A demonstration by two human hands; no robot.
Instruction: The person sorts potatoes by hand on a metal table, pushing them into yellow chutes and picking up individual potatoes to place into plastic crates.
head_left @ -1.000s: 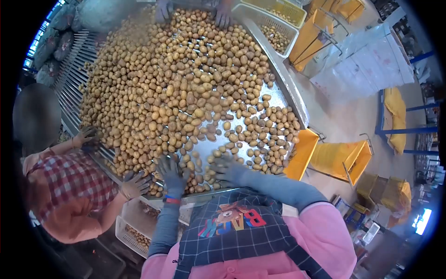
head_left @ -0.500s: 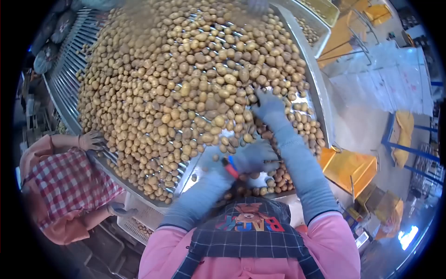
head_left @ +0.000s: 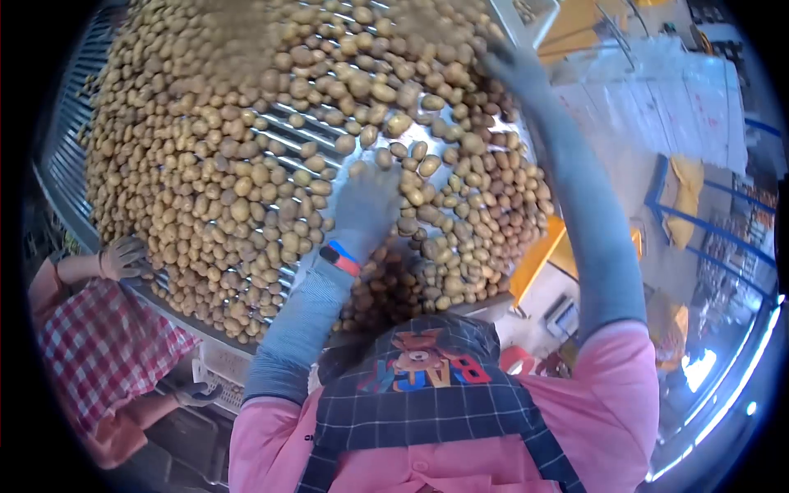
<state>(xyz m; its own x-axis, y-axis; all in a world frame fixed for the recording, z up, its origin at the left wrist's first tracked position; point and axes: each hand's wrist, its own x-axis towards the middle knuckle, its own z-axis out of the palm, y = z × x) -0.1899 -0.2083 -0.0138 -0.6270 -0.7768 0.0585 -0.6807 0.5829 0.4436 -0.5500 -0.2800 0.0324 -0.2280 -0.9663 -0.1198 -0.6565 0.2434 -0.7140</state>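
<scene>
Many small brown potatoes (head_left: pixel 197 181) cover a slatted metal sorting table (head_left: pixel 66 152). My left hand (head_left: pixel 367 201), in a grey-blue glove with a red and blue band at the wrist, lies palm down among them at the middle. Its fingers stretch forward, touching potatoes beside a bare shiny patch. My right hand (head_left: pixel 516 72), gloved too, reaches far forward to the table's right side. Its fingers are stretched out and a little blurred, against potatoes by the metal rim. No potato shows in the grip of either hand.
At the left stands a co-worker in a checked apron (head_left: pixel 111 349), one gloved hand (head_left: pixel 123 257) at the table edge. A white crate (head_left: pixel 220 370) sits below that edge. To the right are a yellow chute (head_left: pixel 538 263), white sacks (head_left: pixel 657 107) and a blue rail (head_left: pixel 715 201).
My right hand has moved forward to the far right side. My left hand has gone forward and left from near my body. Potatoes between them have shifted, and the view has turned slightly.
</scene>
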